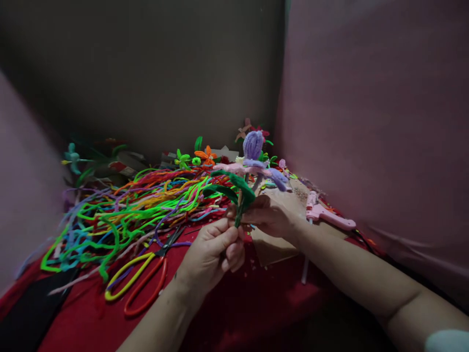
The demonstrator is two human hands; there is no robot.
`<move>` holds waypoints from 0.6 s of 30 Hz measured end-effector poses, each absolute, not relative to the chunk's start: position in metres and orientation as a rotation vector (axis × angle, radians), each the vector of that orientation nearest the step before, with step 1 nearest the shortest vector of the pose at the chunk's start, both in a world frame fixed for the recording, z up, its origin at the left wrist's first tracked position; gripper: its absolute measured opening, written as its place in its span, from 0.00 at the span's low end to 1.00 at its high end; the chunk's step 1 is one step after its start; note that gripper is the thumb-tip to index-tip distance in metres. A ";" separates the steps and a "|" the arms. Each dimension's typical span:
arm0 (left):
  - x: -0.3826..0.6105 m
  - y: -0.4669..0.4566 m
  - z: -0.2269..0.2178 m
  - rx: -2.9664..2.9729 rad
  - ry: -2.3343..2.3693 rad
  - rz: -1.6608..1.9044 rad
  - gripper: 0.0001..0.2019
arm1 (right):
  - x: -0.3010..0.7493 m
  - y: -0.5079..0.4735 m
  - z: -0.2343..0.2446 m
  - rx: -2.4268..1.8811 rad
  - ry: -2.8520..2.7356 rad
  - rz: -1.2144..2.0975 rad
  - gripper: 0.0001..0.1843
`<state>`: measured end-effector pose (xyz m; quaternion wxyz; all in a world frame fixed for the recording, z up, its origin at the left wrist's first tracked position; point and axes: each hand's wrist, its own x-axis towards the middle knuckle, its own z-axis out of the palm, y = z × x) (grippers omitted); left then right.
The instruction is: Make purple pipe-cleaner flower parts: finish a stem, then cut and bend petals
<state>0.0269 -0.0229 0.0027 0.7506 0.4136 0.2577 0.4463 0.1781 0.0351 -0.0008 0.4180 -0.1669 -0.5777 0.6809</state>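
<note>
A pipe cleaner flower point(253, 145) stands upright between my hands, with a purple bud on top, pink and purple petals spread below it and dark green leaves lower down. My left hand point(216, 247) is closed round its green stem near the bottom. From the right, my right hand point(269, 215) reaches in behind the leaves, its fingers at the stem just above my left hand. The leaves and stem partly cover those fingertips, so their exact hold on the stem is hard to see.
Loose pipe cleaners point(146, 210) in many colours heap up on the left. Scissors point(146, 278) with yellow and red handles lie before them on the red cloth point(234, 313). A pink glue gun point(330, 215) rests right, on cardboard point(274, 247). Finished flowers point(205, 155) stand along the back.
</note>
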 end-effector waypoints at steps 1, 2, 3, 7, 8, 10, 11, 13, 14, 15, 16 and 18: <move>0.028 -0.023 0.001 0.887 0.505 0.944 0.12 | 0.179 0.035 -0.001 -0.398 -1.479 1.714 0.09; 0.028 -0.023 -0.001 0.883 0.462 0.923 0.13 | 0.180 0.035 -0.002 -0.384 -1.497 1.713 0.09; 0.028 -0.023 -0.002 0.890 0.443 0.914 0.13 | 0.180 0.035 -0.002 -0.379 -1.500 1.709 0.09; 0.025 -0.022 0.002 1.071 0.634 1.006 0.12 | 0.175 0.032 -0.008 -0.386 -1.416 1.685 0.07; 0.024 -0.022 0.005 1.165 0.738 1.040 0.10 | 0.173 0.032 -0.010 -0.405 -1.392 1.661 0.06; 0.022 -0.022 0.012 1.369 0.935 1.079 0.10 | 0.170 0.031 -0.012 -0.464 -1.361 1.595 0.05; 0.021 -0.022 0.015 1.459 0.998 1.074 0.11 | 0.170 0.030 -0.012 -0.496 -1.349 1.563 0.06; 0.020 -0.020 0.016 1.560 1.047 1.025 0.15 | 0.168 0.028 -0.011 -0.552 -1.307 1.519 0.08; 0.020 -0.019 0.014 1.583 1.063 1.005 0.17 | 0.167 0.027 -0.010 -0.574 -1.279 1.505 0.08; 0.020 -0.017 0.011 1.605 1.091 1.007 0.17 | 0.166 0.026 -0.009 -0.592 -1.249 1.500 0.08; 0.020 -0.015 0.006 1.640 1.139 1.032 0.16 | 0.165 0.025 -0.008 -0.605 -1.219 1.499 0.09; 0.020 -0.011 -0.005 1.787 1.307 1.133 0.14 | 0.162 0.022 -0.006 -0.625 -1.184 1.497 0.09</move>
